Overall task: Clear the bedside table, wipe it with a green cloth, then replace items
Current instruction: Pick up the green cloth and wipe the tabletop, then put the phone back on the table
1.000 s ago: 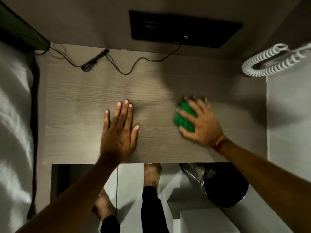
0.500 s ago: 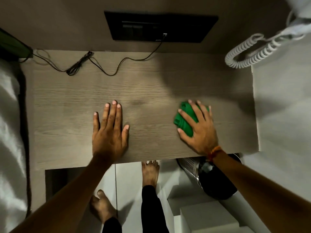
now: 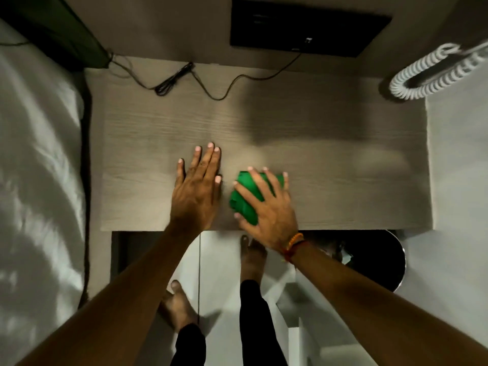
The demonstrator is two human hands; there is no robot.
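Note:
The wooden bedside table fills the middle of the head view. A bunched green cloth lies near the table's front edge, pressed down under my right hand, whose fingers spread over it. Just left of the cloth, my left hand rests flat on the wood with fingers together, holding nothing. A gap of a few centimetres separates the two hands.
A black cable loops along the table's back edge up to a dark wall panel. A white coiled phone cord hangs at the back right. A white bed borders the left, and a black bin stands below the front edge.
My right hand has slid the green cloth leftward along the front of the table, closing the gap to my left hand. The left hand has stayed flat in about the same spot.

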